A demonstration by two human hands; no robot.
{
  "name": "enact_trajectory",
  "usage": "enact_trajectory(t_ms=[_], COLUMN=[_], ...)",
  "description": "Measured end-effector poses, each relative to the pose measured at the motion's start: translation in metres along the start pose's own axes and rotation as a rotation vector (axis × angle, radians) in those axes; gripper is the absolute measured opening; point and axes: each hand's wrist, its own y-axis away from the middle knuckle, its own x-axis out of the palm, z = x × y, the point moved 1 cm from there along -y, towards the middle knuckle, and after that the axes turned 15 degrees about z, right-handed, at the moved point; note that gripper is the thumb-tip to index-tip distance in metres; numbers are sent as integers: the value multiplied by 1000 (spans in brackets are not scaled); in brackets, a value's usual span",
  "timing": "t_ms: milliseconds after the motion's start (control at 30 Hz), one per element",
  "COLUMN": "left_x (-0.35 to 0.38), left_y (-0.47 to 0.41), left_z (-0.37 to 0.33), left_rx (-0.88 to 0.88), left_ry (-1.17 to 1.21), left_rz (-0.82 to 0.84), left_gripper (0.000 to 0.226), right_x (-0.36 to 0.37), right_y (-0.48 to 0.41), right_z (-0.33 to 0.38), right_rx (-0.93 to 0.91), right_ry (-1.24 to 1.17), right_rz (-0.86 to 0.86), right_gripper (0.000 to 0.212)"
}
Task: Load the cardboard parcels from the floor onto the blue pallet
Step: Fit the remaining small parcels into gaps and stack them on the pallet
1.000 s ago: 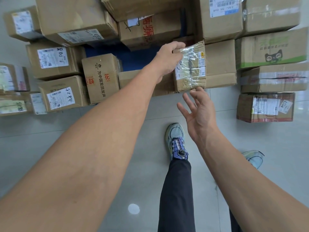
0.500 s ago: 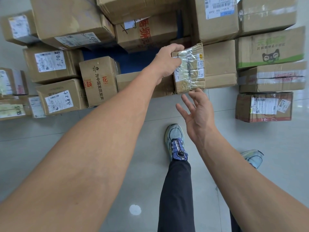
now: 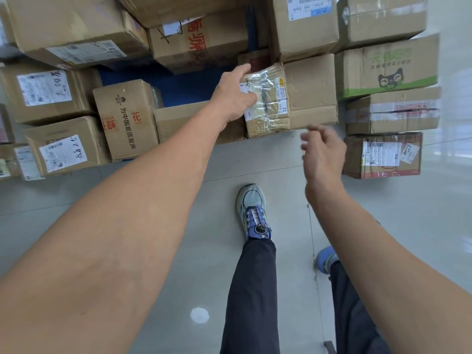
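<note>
Left hand grips taped parcel; right hand apart.

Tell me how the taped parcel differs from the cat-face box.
The taped parcel is wrapped in shiny clear tape; the cat-face box is bare card with a green band. The taped parcel looks smaller than the cat-face box. The left hand grips the taped parcel; no hand touches the cat-face box. Both are brown cardboard.
</note>
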Motion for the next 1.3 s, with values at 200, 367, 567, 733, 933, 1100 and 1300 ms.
enact_trajectory(t_ms=[200, 367, 567, 733, 933, 1100, 1300], left_x=[4, 5, 9, 14, 45, 85, 203], left_y=[2, 4, 4, 8, 33, 47, 32], left_z=[0, 1, 3, -6, -45, -85, -139], left_rx=[-25, -31, -28, -20, 53, 118, 315], left_ry=[36, 61, 63, 32, -120, -112, -190], left_rz=[-31, -36, -67, -171, -353, -464, -434], left_gripper=[74, 73, 74, 77, 68, 60, 51], right_x=[-43, -42, -40, -49, -79, -128, -211], right_y=[-57, -83, -80, -70, -55, -58, -89], right_z=[12, 6, 4, 10, 19, 19, 9], right_rx=[-48, 22, -6, -44, -67, -62, -16], right_ry=[199, 140, 125, 88, 23, 22, 31], right_rz=[-42, 141, 175, 217, 209, 226, 227], right_gripper=[61, 67, 68, 67, 63, 62, 63])
